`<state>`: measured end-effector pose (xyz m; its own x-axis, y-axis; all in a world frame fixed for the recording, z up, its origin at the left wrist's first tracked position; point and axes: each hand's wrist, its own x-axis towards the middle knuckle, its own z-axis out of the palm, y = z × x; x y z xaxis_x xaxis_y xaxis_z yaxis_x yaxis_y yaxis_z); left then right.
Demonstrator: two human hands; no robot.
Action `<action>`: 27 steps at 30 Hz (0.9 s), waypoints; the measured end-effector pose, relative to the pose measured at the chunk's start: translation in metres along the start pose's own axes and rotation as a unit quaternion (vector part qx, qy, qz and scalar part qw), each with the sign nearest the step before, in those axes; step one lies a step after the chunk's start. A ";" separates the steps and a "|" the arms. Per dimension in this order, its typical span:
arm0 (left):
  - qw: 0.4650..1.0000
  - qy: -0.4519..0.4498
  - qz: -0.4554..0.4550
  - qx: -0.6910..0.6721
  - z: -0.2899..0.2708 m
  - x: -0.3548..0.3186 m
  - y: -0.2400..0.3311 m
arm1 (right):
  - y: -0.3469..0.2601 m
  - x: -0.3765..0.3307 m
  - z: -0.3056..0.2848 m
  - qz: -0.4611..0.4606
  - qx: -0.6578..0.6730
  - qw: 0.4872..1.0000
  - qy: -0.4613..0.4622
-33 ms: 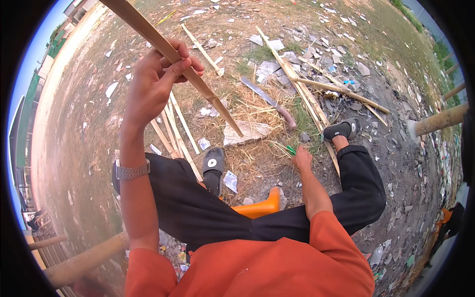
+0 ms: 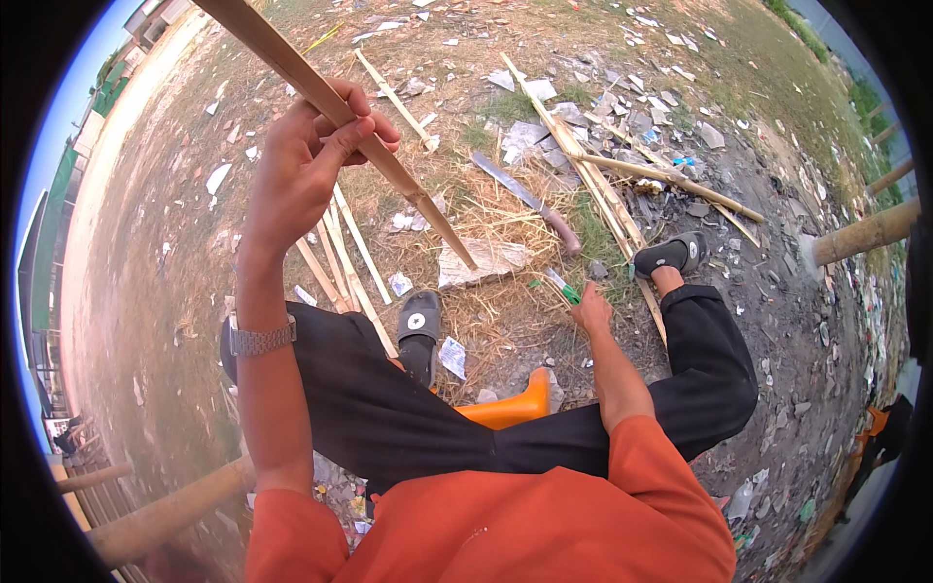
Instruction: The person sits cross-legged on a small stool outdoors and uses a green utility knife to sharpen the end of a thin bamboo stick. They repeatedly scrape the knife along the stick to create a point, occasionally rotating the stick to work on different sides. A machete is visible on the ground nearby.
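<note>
My left hand [image 2: 328, 154] is raised, thumb and fingers closed around a split bamboo strip [image 2: 282, 60]. The strip slants down to the right, its lower end meeting a pale flat block [image 2: 486, 260] on the ground. Low by my right foot, my right hand [image 2: 593, 309] is closed on a small knife [image 2: 564, 288] with a green handle and a short pale blade pointing up and left. My fingers hide most of the handle. Beyond this hand lies a large knife [image 2: 530, 199] with a long dark blade and brown handle, on straw-like shavings.
Several bamboo strips [image 2: 352, 257] lie left of my left sandal [image 2: 419, 316]. Longer bamboo pieces [image 2: 593, 180] cross on the ground near my right sandal [image 2: 671, 256]. An orange plastic piece [image 2: 515, 403] shows between my legs. Scraps and broken pieces litter the ground; bamboo poles [image 2: 865, 233] stand at the right.
The small knife has turned in my right hand, so its blade and more of the green handle show. My left hand and the bamboo strip have hardly moved.
</note>
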<state>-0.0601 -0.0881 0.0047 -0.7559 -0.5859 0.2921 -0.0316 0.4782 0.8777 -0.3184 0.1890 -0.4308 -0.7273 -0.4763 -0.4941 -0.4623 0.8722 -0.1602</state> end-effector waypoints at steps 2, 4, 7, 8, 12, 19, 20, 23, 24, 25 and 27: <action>1.000 0.013 -0.014 0.007 -0.002 -0.003 0.002 | -0.006 0.002 -0.013 -0.001 0.061 0.996 -0.060; 1.000 0.014 -0.017 -0.003 -0.004 -0.003 -0.001 | 0.006 0.014 -0.024 -0.053 0.064 0.993 -0.079; 1.000 0.010 -0.014 0.001 0.000 -0.002 -0.001 | 0.026 0.031 -0.035 -0.140 0.066 0.978 -0.138; 1.000 0.010 -0.014 0.009 0.000 -0.003 0.001 | 0.025 0.035 -0.043 -0.115 0.123 0.964 -0.204; 1.000 0.009 -0.015 0.023 0.000 -0.007 0.005 | 0.016 0.020 -0.072 -0.007 0.311 0.866 -0.392; 1.000 -0.005 0.006 -0.017 0.005 -0.003 0.001 | 0.065 0.037 -0.080 -0.050 -0.230 0.952 -0.195; 1.000 -0.001 -0.005 0.002 -0.002 -0.010 0.002 | 0.024 0.010 -0.107 -0.053 -0.296 0.939 -0.170; 1.000 -0.007 0.002 0.010 -0.002 -0.010 0.002 | -0.040 -0.058 -0.221 -0.014 -0.366 0.914 -0.177; 1.000 -0.013 0.008 0.009 0.001 -0.008 0.002 | -0.040 -0.066 -0.235 0.000 -0.319 0.936 -0.151; 1.000 -0.011 0.005 0.008 0.002 -0.008 0.002 | -0.044 -0.071 -0.250 -0.035 -0.297 0.947 -0.119; 1.000 -0.016 -0.002 0.016 0.005 -0.009 0.006 | -0.057 -0.087 -0.265 -0.119 -0.167 0.979 0.000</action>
<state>-0.0567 -0.0772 0.0053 -0.7763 -0.5666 0.2762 -0.0545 0.4969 0.8661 -0.3627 0.1508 -0.1521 -0.5785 -0.6614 -0.4773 -0.7587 0.6512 0.0173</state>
